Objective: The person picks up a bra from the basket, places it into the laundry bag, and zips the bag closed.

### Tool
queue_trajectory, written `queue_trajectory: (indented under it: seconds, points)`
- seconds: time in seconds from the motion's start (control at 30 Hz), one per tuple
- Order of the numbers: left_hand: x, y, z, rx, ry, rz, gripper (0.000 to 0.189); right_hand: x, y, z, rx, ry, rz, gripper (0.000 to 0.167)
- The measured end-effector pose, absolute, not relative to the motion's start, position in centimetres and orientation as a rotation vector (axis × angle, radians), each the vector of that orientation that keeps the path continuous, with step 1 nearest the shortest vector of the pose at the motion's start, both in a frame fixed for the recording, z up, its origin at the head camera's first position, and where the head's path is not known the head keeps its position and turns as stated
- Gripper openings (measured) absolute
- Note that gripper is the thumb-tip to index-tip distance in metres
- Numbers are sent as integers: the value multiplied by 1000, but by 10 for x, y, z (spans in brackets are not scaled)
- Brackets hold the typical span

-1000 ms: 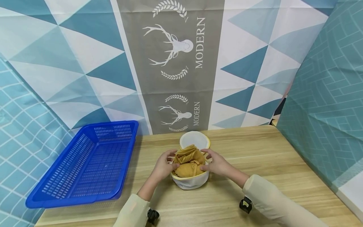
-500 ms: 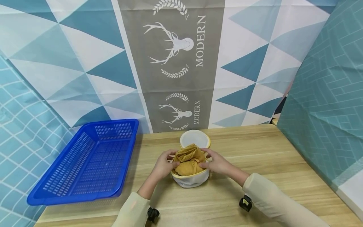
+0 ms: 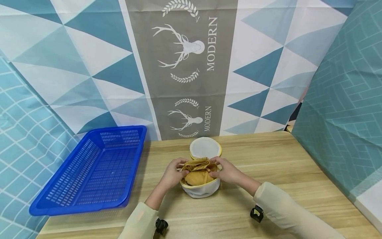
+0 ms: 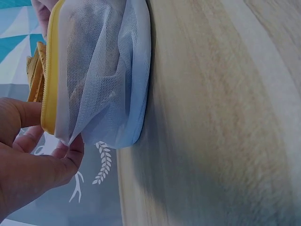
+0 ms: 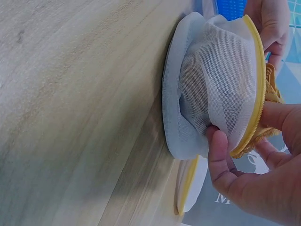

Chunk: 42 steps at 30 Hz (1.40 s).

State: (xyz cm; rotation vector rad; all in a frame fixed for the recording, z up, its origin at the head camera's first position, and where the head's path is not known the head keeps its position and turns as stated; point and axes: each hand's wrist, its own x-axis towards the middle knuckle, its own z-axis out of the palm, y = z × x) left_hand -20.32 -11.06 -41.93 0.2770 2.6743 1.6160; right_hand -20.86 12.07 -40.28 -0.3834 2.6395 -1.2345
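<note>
A white mesh laundry bag with a yellow zip rim stands on the wooden table, its round lid flipped back behind it. Inside lies a mustard-yellow bra, folded, with a strap across it and a bunched edge at the rim. My left hand grips the left rim, thumb over the bra; in the left wrist view, some of its fingers touch the mesh from outside. On the right rim is my right hand, one finger pressing the mesh outside and others reaching in over the zip.
A large blue plastic basket stands at the left side of the table. Patterned cloth hangs behind, with teal sheets along the sides. Each forearm carries a black wrist camera.
The upper fold of the bra has been pushed down and now sits lower and flatter in the bag. Both hands stay at the rim, the right fingers shifting slightly inward.
</note>
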Motion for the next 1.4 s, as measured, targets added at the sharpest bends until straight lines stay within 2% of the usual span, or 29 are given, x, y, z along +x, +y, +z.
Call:
queue_trajectory:
  seconds: [0.13,0.33,0.6,0.83,1.07,1.23,1.4]
  points:
    - [-204,-110,-421,340,2683,1597,39,-209,121,-404,-444,2653,-1237,33]
    - [-203,-110,-422,407,2723,1575,38,-211,121,-406,-432,2622,-1273,20]
    - [-202,-109,-419,444,2757,1513,38,-212,120,-405,-374,2562,-1331,35]
    - [-202,-108,-419,434,2728,1525,35,-209,116,-407,-435,2678,-1268,22]
    - [-201,-107,-412,334,2669,1542,15,-206,115,-407,-403,2657,-1289,22]
    - [-204,-103,-413,262,2705,1511,25,-206,116,-407,-408,2651,-1300,23]
    - [-205,-100,-415,263,2735,1482,20,-206,116,-407,-408,2661,-1277,23]
